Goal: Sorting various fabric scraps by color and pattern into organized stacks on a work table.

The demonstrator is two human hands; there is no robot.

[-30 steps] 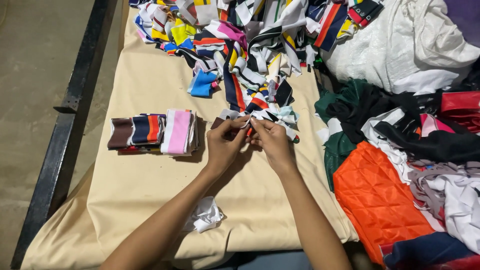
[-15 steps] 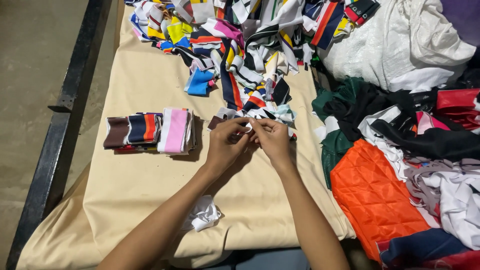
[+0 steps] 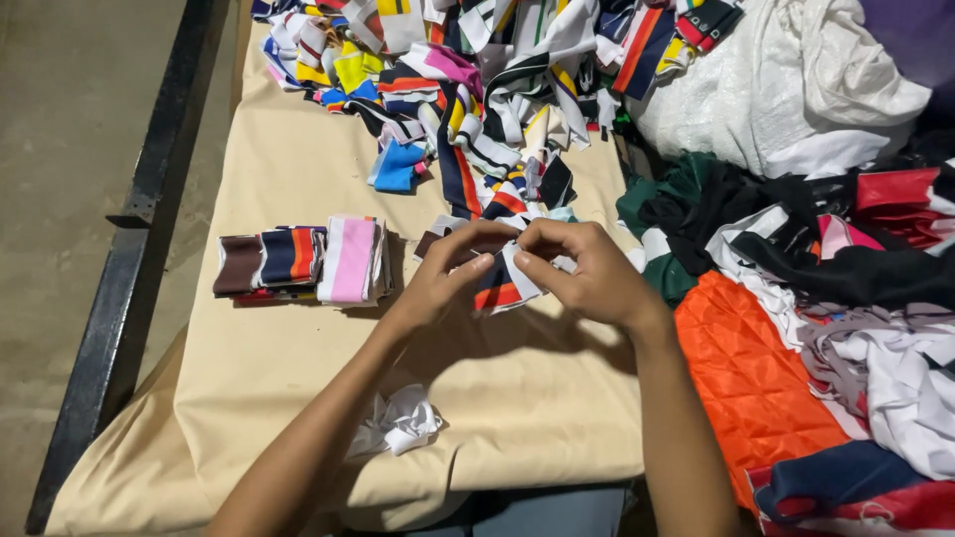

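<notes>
Striped fabric, a small strip (image 3: 500, 283) banded navy, white and orange-red, sits pinched between my two hands just above the tan cloth (image 3: 298, 348) that covers the table. My left hand (image 3: 453, 273) curls around its left edge, thumb and fingers closed on it; my right hand (image 3: 587, 270) grips the right edge the same way, fingertips pressed together on the cloth. Both hands meet over the middle of the table, almost touching.

Just left of my hands lies a neat row of folded strips (image 3: 303, 261): a brown one, a navy one with an orange band, and a pink-and-white one. Beyond my hands, a loose heap of striped scraps (image 3: 468, 89) in yellow, blue, pink, black and white spreads over the far end. Near my left forearm rests a crumpled white scrap (image 3: 403, 423).

On my right, a pile of larger textiles crowds the table edge: an orange quilted piece (image 3: 746, 368), dark green and black cloth (image 3: 696, 209), and a big white bundle (image 3: 786, 89). A black metal rail (image 3: 139, 249) runs along the left side, with bare concrete floor (image 3: 60, 149) past it.

Compared with a moment ago, my hands stay in the same spot, and the folded row and white scrap have not moved.
</notes>
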